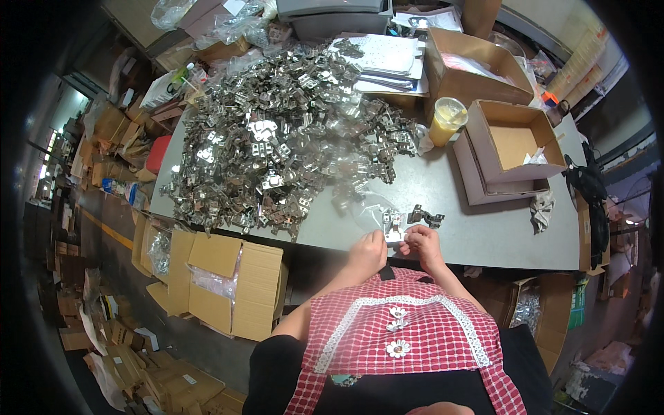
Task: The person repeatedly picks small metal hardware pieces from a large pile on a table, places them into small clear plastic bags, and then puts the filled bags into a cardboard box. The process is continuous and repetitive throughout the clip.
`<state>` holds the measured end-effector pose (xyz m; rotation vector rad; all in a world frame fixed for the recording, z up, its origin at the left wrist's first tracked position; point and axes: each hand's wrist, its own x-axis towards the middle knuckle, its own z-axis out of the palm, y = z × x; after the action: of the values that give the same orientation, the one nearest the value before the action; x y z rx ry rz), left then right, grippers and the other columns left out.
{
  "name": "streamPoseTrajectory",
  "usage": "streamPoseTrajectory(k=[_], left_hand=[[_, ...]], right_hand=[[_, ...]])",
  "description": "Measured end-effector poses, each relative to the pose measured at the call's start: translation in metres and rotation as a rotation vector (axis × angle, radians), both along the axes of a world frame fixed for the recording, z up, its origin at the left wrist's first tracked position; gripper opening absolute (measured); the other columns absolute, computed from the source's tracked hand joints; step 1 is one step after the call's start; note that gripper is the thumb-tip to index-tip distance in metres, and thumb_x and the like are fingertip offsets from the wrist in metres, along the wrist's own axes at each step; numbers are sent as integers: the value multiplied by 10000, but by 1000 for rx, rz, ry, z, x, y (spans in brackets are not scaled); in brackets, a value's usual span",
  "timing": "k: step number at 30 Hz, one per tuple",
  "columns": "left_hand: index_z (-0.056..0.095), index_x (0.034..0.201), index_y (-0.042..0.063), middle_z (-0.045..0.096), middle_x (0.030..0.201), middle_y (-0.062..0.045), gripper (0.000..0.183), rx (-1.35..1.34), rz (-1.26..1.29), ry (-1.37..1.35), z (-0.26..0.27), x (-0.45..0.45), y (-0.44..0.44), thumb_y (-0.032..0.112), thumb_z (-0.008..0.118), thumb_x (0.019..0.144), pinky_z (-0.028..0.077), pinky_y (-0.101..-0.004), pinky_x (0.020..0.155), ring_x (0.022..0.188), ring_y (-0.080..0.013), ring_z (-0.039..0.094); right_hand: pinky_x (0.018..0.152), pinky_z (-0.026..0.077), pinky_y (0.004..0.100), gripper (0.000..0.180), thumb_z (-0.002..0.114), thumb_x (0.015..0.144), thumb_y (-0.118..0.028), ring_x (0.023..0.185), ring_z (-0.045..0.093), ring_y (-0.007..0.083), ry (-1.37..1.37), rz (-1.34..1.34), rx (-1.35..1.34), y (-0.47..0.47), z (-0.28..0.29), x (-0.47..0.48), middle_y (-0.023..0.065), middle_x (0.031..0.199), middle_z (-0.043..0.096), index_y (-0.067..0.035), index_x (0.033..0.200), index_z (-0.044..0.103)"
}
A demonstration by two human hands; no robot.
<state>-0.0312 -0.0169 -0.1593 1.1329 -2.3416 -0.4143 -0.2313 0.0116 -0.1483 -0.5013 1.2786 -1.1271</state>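
At the front edge of the grey table [498,228], my left hand [369,253] and my right hand [424,246] hold a shiny metal cabinet hinge [394,234] between them. The left fingers grip its left side, and the right fingertips pinch its right edge. A clear plastic bag [363,210] lies just behind the left hand, partly hidden by the hinge. Beyond my right hand, a darker hinge [425,217] rests on the tabletop. A large heap of metal hinges [249,140] spreads over the table's left half.
A cup of yellow drink [447,122] stands near stacked open cardboard boxes [511,142] at the right, with a crumpled cloth [542,211] beside them. Papers [389,57] lie at the back. Below the table's left front edge stands an open carton [257,290]; another carton [552,321] is lower right.
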Motion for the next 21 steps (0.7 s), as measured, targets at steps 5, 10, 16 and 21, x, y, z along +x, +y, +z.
streamPoseTrajectory(k=[5, 10, 16, 21], left_hand=[[548, 931, 38, 624, 794, -147, 121, -17, 17, 55, -6, -7, -1, 74, 650, 878, 529, -446, 622, 733, -339, 657], [575, 970, 52, 628, 837, -133, 134, 3, 65, 2, -2, -5, -4, 71, 659, 868, 533, -435, 635, 775, -330, 656], [633, 1021, 107, 630, 944, -118, 172, 21, 59, 95, 18, -5, -4, 55, 653, 858, 538, -417, 675, 890, -313, 645], [617, 994, 102, 638, 864, -126, 104, 17, 45, 95, 16, -6, -6, 73, 649, 899, 537, -433, 659, 803, -338, 655]], right_hand=[[550, 555, 303, 80, 617, 870, 4, 590, 672, 192, 90, -97, -53, 3, 3, 4, 138, 752, 690, 41, 942, 621], [520, 548, 290, 58, 634, 892, 4, 560, 662, 178, 70, -1, -38, 5, 5, -2, 139, 760, 698, 37, 938, 621], [478, 492, 266, 42, 637, 872, -8, 519, 625, 152, 117, 190, -65, 1, 3, -9, 124, 735, 698, 16, 903, 651], [495, 493, 262, 32, 639, 868, -13, 533, 625, 145, -17, -28, -75, -8, 0, -13, 121, 739, 697, 7, 892, 650]])
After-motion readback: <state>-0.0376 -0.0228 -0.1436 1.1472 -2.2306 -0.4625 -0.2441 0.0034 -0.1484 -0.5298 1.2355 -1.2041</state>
